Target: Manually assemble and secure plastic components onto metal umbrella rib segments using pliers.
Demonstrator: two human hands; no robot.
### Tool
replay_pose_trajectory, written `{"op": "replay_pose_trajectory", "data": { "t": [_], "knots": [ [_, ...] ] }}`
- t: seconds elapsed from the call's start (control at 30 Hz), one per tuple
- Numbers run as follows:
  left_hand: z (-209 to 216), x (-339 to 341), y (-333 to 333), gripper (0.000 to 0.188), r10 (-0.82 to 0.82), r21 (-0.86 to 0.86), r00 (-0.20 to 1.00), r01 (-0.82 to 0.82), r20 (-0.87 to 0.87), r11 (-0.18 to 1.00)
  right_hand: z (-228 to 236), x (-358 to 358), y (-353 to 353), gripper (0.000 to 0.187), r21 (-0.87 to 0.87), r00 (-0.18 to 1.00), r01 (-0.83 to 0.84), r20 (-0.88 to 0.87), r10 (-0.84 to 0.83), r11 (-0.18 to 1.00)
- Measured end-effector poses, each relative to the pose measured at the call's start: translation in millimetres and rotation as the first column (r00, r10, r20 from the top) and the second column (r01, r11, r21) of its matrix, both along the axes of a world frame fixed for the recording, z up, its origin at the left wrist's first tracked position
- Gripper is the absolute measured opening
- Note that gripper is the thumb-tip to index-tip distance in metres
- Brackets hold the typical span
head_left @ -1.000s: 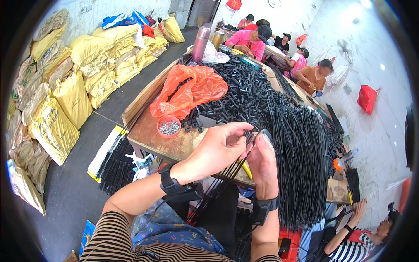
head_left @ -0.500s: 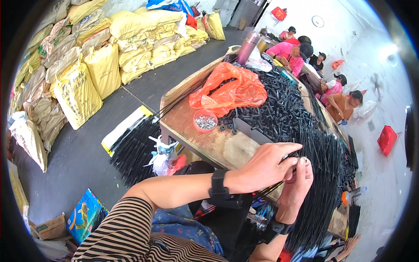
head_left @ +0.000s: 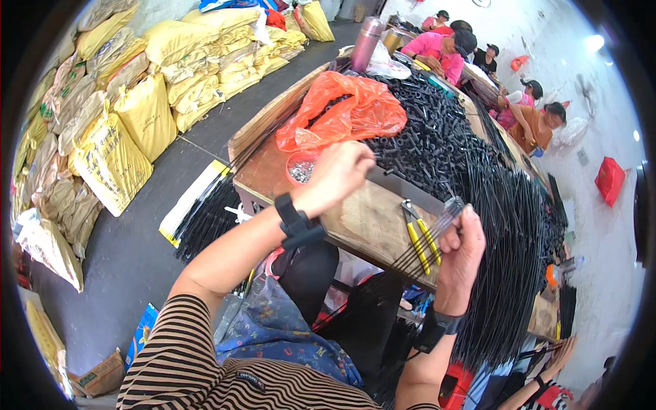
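Note:
My left hand [head_left: 339, 176] is over the table beside a small red bowl [head_left: 294, 164] of tiny silvery metal pieces. Its fingers are curled together; anything in them is too small to make out. My right hand [head_left: 463, 244], at the table's near edge, is closed around a few thin black rods [head_left: 408, 260]. Their upper ends look greyish and blurred above the fingers, and their other ends slant down to the left. Pincers with yellow handles [head_left: 417, 240] lie on the bare wood, just left of the right hand and partly behind the rods.
An orange plastic bag [head_left: 342, 113] and a heap of short black parts [head_left: 430, 137] cover the table's far side. Long black rods [head_left: 502, 273] hang over its right edge. Yellow sacks [head_left: 113, 160] are stacked on the left. Several people sit along the far end; another person's hand [head_left: 562, 354] shows lower right.
My left hand has left the right hand and moved left toward the red bowl. The pincers and the rods in my right hand now show. The view has shifted slightly.

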State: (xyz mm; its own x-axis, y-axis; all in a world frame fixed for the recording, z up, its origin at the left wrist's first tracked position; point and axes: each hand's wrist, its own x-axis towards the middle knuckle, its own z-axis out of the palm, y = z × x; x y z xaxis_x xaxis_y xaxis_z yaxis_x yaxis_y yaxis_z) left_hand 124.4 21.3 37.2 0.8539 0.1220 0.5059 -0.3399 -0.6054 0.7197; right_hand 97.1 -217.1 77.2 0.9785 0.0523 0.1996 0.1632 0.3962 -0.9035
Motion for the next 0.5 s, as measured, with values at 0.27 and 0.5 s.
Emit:
{"op": "replay_pose_trajectory", "data": {
  "t": [0.27,0.5],
  "knots": [
    [-45,28,4,0.017,0.009,0.286,0.975,0.056,-0.222,0.957,-9,1,6,0.02,0.045,0.999,-0.044,-0.02,0.044,0.998],
    [-45,30,1,0.024,-0.025,0.444,0.968,0.138,-0.251,0.885,-7,0,9,0.02,0.04,1.0,-0.016,-0.023,0.017,0.999]
  ]
}}
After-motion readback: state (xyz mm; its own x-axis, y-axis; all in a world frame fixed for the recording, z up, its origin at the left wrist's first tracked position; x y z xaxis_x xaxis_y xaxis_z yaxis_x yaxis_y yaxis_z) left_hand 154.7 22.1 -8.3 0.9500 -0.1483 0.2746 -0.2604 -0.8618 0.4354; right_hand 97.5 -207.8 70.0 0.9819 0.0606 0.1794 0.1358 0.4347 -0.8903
